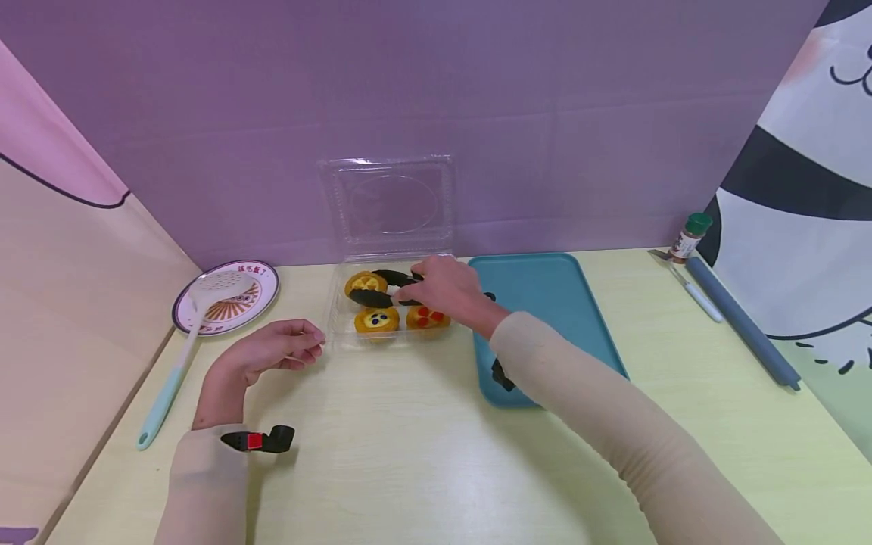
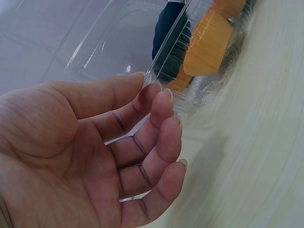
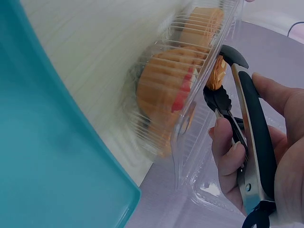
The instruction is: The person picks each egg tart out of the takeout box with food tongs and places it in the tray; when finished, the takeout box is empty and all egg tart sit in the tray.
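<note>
A clear hinged plastic box [image 1: 334,322] stands with its lid [image 1: 395,200] upright at the back. In it are a tart with blue berries [image 1: 377,321], a tart with red pieces [image 1: 429,318] and, at the back left, a yellow-topped tart [image 1: 361,281]. My right hand [image 1: 453,288] grips black-handled tongs [image 3: 256,128]. Their dark tips [image 1: 371,299] lie on either side of the yellow-topped tart. At the box's near left corner, my left hand [image 1: 279,348] pinches the rim between thumb and forefinger, the other fingers loosely bent. The right hand hides the box's back right part.
Right of the box lies a blue tray [image 1: 545,284], partly under my right forearm. At the left, a slotted skimmer [image 1: 170,386] rests across a patterned plate [image 1: 262,299]. A green-capped jar [image 1: 688,238], a white-handled utensil [image 1: 702,299] and a long grey-blue roll [image 1: 742,325] are at the right.
</note>
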A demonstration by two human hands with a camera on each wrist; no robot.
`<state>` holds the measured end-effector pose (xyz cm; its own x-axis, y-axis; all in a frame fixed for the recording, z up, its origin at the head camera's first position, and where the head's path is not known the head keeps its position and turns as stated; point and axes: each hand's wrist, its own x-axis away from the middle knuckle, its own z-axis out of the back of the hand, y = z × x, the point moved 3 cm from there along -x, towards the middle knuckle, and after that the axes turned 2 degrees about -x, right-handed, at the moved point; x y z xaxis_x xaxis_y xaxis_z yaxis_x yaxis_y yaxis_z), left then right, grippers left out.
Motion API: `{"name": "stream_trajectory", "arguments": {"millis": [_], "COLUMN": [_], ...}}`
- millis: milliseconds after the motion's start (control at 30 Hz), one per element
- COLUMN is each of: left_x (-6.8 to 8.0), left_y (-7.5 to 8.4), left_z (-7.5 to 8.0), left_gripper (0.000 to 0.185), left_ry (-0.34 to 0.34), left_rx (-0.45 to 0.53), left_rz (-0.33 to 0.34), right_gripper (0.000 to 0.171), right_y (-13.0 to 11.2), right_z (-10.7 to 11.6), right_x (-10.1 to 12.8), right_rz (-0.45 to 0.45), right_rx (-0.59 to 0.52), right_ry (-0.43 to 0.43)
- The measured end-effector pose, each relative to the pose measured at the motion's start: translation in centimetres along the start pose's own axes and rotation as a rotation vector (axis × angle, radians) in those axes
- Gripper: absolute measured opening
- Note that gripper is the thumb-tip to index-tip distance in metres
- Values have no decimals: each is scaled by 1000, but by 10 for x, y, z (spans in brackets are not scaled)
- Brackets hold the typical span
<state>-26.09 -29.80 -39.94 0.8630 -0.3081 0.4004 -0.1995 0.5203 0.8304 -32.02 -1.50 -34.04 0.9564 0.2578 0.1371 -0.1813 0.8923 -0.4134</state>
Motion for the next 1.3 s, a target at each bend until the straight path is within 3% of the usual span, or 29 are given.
{"name": "stream_trajectory", "arguments": {"millis": [600,1000,1300], "left_x": [1,-1,-1], "left_y": [0,-2,-1], "left_z": [2,1,1], "left_gripper": [33,36,32], "left_ry": [-1,2,-6], "left_rx": [-11,-10,-7], "left_rz": [-5,-11,-13], "right_gripper": [71,70,72], "right_y": [31,72,99], "right_z": [33,65,91], "right_x": [32,56,72], "right_rz": [67,37,-16], "right_rx": [-116,-156,-96], "right_ry": [72,160,193]}}
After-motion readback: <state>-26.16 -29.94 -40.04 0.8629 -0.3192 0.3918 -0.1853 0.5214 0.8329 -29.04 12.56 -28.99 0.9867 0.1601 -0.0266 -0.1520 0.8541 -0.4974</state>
